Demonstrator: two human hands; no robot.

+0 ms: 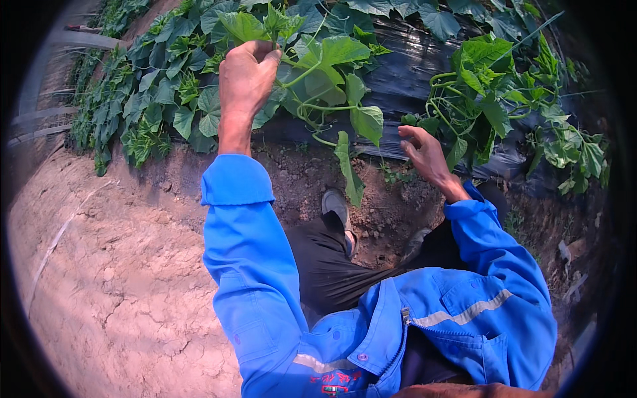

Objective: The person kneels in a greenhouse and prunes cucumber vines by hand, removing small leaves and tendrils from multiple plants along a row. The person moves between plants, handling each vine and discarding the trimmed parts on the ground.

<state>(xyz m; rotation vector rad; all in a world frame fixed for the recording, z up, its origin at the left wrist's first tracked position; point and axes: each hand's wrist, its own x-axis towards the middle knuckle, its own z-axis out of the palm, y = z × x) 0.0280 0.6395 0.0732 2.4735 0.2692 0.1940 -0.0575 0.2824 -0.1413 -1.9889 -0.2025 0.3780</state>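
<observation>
My left hand (246,82) pinches the upper stem of a cucumber-like vine (331,57), just below its young tip leaves. From there the vine's stem, with broad leaves and tendrils, hangs down to the right, and one long leaf (348,169) droops over the soil. My right hand (424,153) is beside the bed's edge, fingers loosely curled and apart, with nothing visible in it. Close to its right stands another leafy vine clump (480,84) with curling stems. Part of the right hand's palm is turned away from view.
Black plastic mulch film (403,74) covers the bed under the plants. Dense vines (164,89) line the left. A thin string (530,37) slants over the right clump. Dry cracked soil (129,278) lies left of my legs; my shoe (336,204) rests near the bed.
</observation>
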